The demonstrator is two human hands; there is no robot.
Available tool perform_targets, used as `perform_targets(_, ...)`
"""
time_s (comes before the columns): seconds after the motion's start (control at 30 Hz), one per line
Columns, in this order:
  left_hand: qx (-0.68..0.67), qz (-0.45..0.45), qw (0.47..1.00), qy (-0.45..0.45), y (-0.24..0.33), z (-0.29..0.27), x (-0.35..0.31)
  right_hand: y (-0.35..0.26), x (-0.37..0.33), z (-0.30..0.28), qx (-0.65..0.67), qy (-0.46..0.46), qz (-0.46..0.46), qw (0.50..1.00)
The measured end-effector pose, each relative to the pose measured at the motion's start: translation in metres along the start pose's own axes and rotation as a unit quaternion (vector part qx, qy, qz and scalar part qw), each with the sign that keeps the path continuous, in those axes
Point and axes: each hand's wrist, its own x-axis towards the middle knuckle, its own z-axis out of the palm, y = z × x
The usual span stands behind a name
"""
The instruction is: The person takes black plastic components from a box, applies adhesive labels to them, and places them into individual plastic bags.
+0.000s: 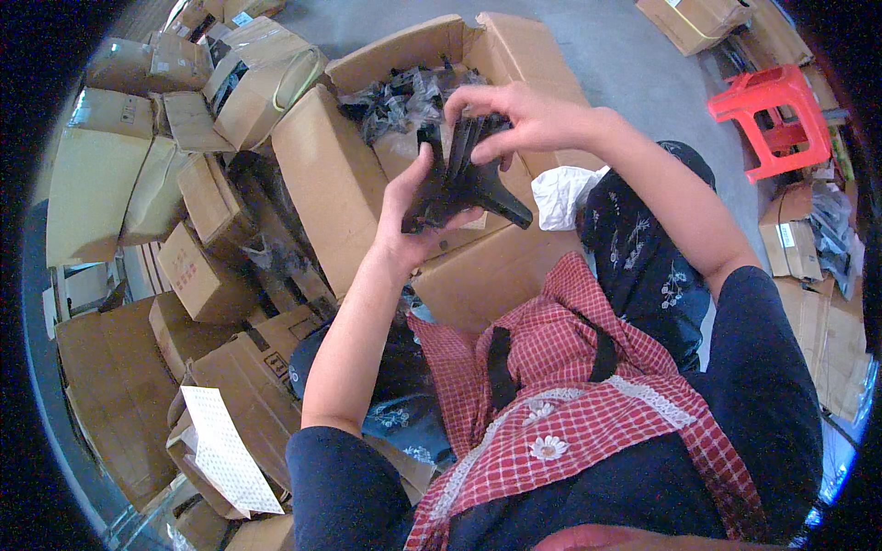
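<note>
Above an open cardboard box, I hold a black plastic part with raised ribs and a bar sticking out at its lower right. My left hand is closed round its left side and underside, thumb along its edge. From the upper right, my right hand bends its fingers and thumb over the ribbed top; both hands grip the same part. Its exact kind cannot be made out, and the palms hide some of it. Behind my hands, several dark parts in clear plastic bags lie in the box.
Cardboard boxes crowd the left side, with a white dotted sheet on one. A red plastic stool stands at the right, near more cartons. White cloth lies beside my right knee.
</note>
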Motion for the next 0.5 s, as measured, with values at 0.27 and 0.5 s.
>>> perform_targets(0.27,-0.044,0.205,0.978,-0.019,0.021,-0.007,0.002,-0.002,-0.002,-0.004,0.345,0.094,0.146,0.922)
perform_targets(0.5,0.027,0.237,0.971,-0.018,0.018,-0.011,0.01,0.002,0.003,0.017,0.459,0.115,0.198,0.858)
